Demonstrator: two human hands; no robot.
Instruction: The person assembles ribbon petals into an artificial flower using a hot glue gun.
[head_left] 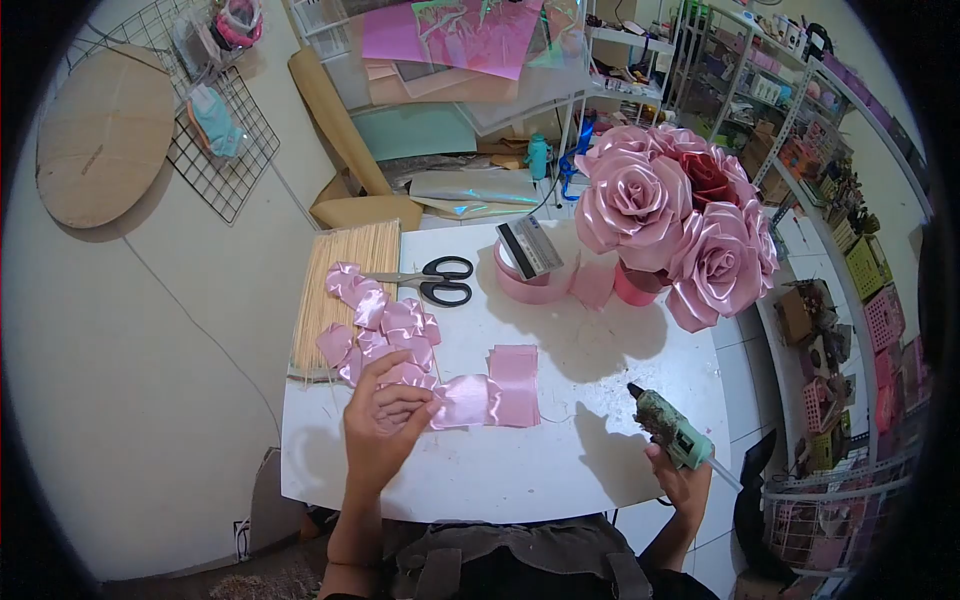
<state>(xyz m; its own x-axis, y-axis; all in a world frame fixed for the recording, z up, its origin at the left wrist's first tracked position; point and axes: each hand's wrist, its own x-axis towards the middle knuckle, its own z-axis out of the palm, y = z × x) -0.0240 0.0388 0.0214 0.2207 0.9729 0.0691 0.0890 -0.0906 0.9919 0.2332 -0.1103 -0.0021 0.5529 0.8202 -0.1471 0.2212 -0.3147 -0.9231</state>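
My right hand is wrapped round a green hot glue gun, its dark nozzle tilted up and left above the table's right side. A glue stick pokes out of the gun's back. My left hand pinches the left edge of a pink satin ribbon piece between thumb and fingertips. The piece's right end meets a stack of flat pink ribbon pieces. Just beyond my left hand, several folded pink satin petals lie partly over a bundle of thin wooden sticks.
Black-handled scissors lie behind the petals. A pink ribbon roll has a striped card on it. Large pink satin roses and one red rose stand at the back right of the white table. Loaded shelves line the right.
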